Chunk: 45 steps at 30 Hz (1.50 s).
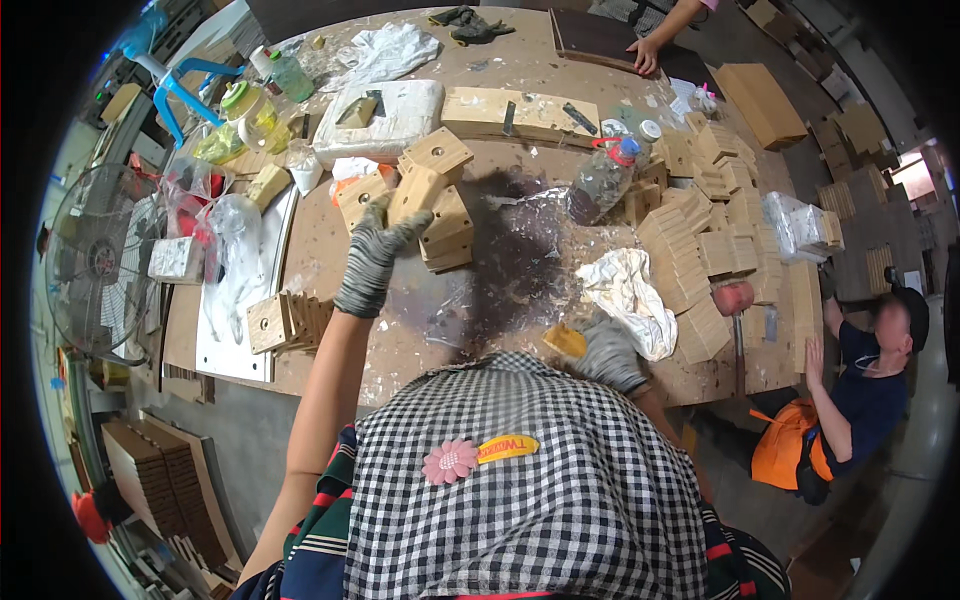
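My left hand (375,255), in a grey knit glove, reaches up to a pile of square wooden blocks with centre holes (435,205) and its fingers rest on one block's lower edge. My right hand (612,355), also gloved, sits low by my chest, closed around a small yellow-orange sponge-like piece (566,342). A dark stained patch (515,255) with shiny smears spreads over the worktable (330,250) between the hands. A crumpled white rag (630,290) lies just beyond the right hand.
Stacks of small wooden blocks (705,235) fill the right of the table, beside a plastic bottle (603,180). More holed blocks (285,320) lie at the left edge. A fan (95,260) stands left. A seated person (865,380) is at right; another person's hand (645,55) rests far.
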Motion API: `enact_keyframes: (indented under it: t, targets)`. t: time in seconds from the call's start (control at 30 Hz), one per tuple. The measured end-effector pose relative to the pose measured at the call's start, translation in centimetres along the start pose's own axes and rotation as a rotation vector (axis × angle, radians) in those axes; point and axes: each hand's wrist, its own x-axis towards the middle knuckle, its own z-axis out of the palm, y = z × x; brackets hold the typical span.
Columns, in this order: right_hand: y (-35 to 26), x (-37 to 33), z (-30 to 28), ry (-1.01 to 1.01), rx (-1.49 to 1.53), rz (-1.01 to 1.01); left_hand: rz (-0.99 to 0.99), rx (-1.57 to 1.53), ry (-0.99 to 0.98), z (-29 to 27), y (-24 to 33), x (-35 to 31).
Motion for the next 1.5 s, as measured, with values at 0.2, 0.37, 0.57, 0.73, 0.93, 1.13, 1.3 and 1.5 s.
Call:
enact_keyframes:
  t: [0.2, 0.37, 0.57, 0.73, 0.93, 1.13, 1.3, 1.5]
  targets:
    - [1.7, 1.5, 5.1, -0.051, 0.0, 0.039, -0.513, -0.833, -0.074, 1.7, 2.9, -3.1]
    - [1.8, 0.8, 4.9, 0.369, 0.844, -0.109, -0.52, -0.754, -0.121, 3.3, 2.5, -4.7]
    - [-2.9, -0.5, -4.7, 0.761, 0.947, -0.388, -0.331, -0.486, -0.125, 4.0, 6.0, -5.5]
    - [-5.3, -0.5, -6.3, 0.847, 0.525, -0.648, -0.329, -0.462, -0.178, 4.2, 5.5, -5.5]
    - [-4.5, 0.6, -5.9, 0.75, 0.52, -0.611, -0.327, -0.459, -0.195, 3.6, 6.2, -5.9]
    - [-4.8, 1.1, -8.2, 0.937, 0.692, -0.589, -0.307, -0.411, -0.216, 3.6, 6.4, -5.8]
    - [-4.2, 1.0, -6.5, 0.839, 0.53, -0.65, -0.317, -0.505, -0.187, 3.9, 5.9, -5.7]
    - [-5.0, 0.0, -5.6, 0.674, 0.388, -0.731, -0.288, -0.515, -0.159, 3.9, 5.8, -5.6]
